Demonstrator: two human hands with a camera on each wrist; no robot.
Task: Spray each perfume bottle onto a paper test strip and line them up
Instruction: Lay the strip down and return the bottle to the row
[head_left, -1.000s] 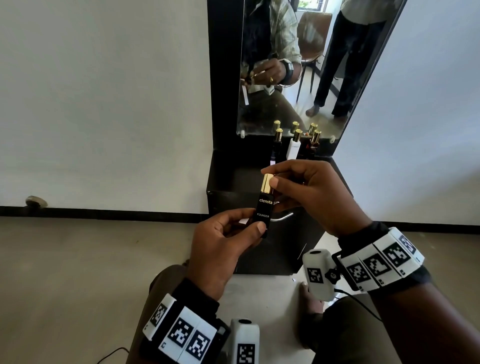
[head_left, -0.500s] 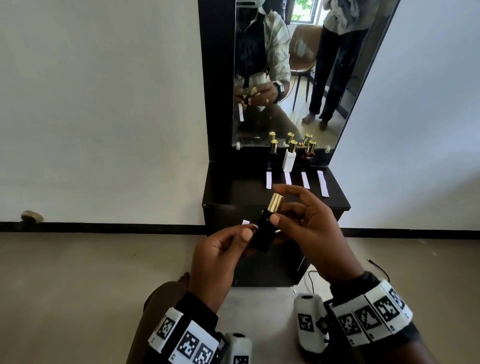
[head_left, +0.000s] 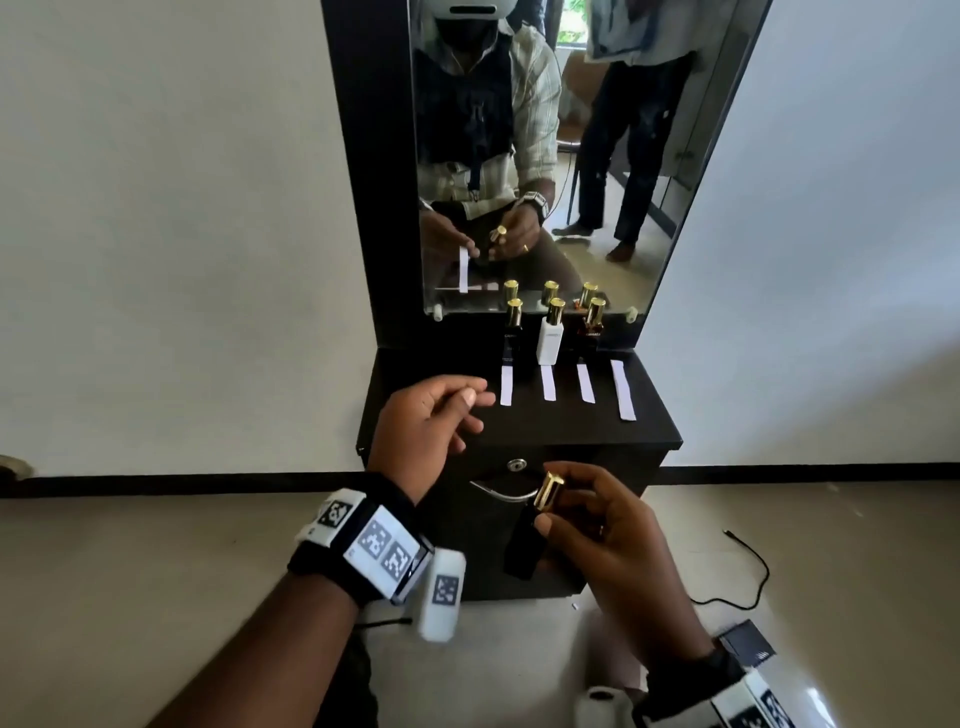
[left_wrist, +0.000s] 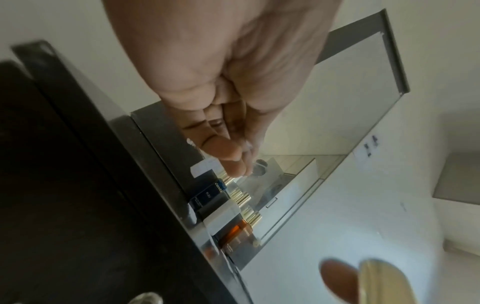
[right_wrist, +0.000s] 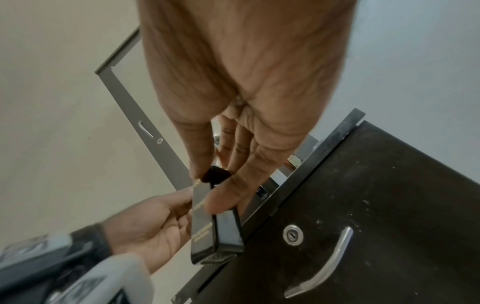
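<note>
Bottle position decides what we do next: our right hand (head_left: 597, 535) pinches the black perfume bottle (head_left: 527, 540) between thumb and fingers, low in front of the bench (head_left: 649, 431), gold cap (head_left: 549, 491) still on and tipped toward one o'clock, long axis running from seven to one. Our left hand (head_left: 431, 421) is apart from it, up at eleven o'clock from the bottle, fingers loosely curled over the bench's near left edge. Whether they pinch a strip there we cannot tell, though the mirror (head_left: 545, 156) hints at one.

Four paper strips (head_left: 586, 383) lie side by side on the bench at twelve o'clock, long axes pointing toward us. Three bottles (head_left: 549, 332) stand behind the first three; the rightmost strip (head_left: 623, 389) has none. We judge that spot, at one o'clock from the held bottle, is nearer our right hand.
</note>
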